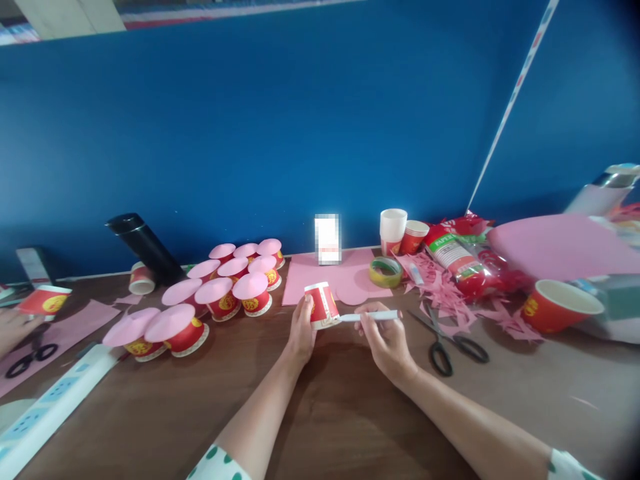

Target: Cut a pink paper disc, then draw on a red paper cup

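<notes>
In the middle of the view, my left hand grips a red paper cup by its left side. The cup is bottom up and slightly tilted, its white base on top and its patterned rim low. My right hand pinches a slim white tool like a knife or pen, too blurred to name surely. Its thin pale tip meets the cup near the rim. To the left stand several upturned red cups, each topped with a pink paper cone.
Black-handled scissors lie right of my right hand, by shredded pink paper and a tape roll. A red cup lies farther right. At left are a power strip, a black bottle and another person's hand near a cup.
</notes>
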The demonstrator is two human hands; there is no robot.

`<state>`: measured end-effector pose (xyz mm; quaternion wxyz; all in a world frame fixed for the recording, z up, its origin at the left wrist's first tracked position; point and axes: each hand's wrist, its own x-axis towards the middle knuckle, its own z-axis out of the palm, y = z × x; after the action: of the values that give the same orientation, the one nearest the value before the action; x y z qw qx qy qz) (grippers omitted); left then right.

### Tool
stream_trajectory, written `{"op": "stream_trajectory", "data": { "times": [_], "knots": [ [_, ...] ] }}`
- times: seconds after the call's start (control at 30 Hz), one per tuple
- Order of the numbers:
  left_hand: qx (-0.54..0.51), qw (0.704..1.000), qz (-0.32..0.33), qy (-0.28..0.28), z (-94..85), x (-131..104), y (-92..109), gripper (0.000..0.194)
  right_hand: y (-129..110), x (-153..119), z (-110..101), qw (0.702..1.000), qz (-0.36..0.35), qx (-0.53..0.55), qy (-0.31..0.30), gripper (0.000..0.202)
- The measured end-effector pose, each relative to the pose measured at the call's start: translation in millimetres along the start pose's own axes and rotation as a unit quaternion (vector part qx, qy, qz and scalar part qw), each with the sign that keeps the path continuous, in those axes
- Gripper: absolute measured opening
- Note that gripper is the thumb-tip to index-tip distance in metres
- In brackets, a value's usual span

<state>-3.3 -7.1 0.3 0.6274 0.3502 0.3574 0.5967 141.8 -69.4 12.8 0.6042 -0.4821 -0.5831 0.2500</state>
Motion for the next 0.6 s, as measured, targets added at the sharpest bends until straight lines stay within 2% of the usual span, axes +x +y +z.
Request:
{"op": "stream_trajectory", "data": {
  "times": [0.27, 0.43, 0.6],
  "knots": [
    [0.001, 1.000, 0.004, 0.002, 3.1, -2.5, 2.3, 0.029, -3.0, -1.4, 2.6, 1.000, 0.004, -0.011, -0.028, 0.020],
    [-0.006, 1.000, 0.009, -0.004, 3.3, -1.9, 1.4, 0.030, -1.0, 2.5, 0.2, 1.000, 0.009, 0.025, 0.001, 0.022],
    [-0.007, 1.000, 0.007, 0.000, 2.4, -1.0, 0.1, 0.029, -1.3, 1.8, 1.3, 0.999, 0.001, 0.048, 0.000, 0.020]
  ]
}}
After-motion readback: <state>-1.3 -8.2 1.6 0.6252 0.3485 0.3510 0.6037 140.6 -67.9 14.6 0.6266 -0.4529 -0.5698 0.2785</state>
